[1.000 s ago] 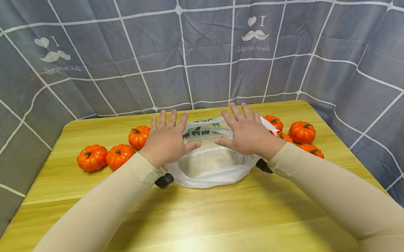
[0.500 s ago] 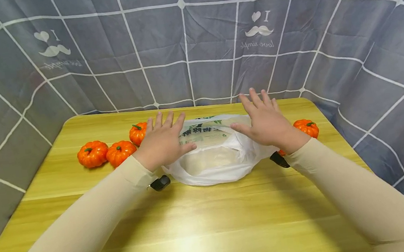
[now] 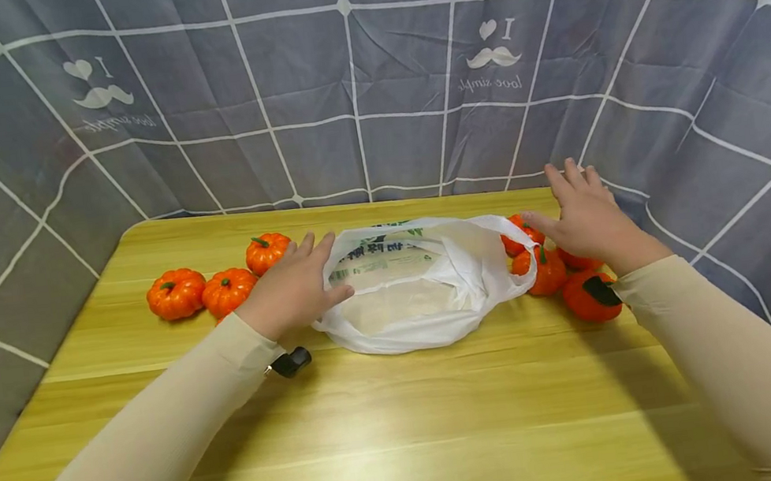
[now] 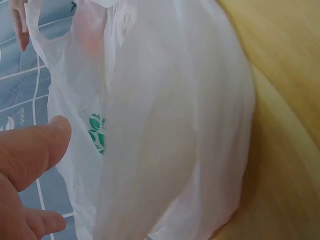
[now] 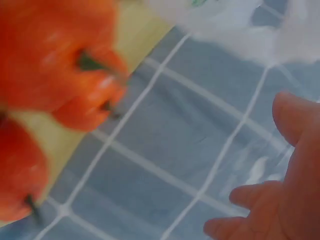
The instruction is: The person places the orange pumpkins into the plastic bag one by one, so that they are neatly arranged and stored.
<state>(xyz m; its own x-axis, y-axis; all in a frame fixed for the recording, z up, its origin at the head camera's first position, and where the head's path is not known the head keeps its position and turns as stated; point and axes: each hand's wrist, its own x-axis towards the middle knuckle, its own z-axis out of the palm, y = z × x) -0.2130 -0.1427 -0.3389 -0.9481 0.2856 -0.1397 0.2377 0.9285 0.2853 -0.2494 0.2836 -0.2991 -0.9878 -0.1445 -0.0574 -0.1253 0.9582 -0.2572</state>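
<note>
Bag [image 3: 410, 333] toward far edge of table [image 3: 392, 422] — left hand [image 3: 291, 289] beside it, right hand [image 3: 596, 226] near pumpkins [image 3: 548, 276] (fingers outstretched).

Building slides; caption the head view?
Left hand beside a white plastic bag, right hand near orange pumpkins on a table.

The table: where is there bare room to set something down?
Front of the table, between bag and both sleeves; a thin strip shows behind the bag. Crowded: left of the bag, pumpkins and left hand; right of it, more pumpkins and right hand.
</note>
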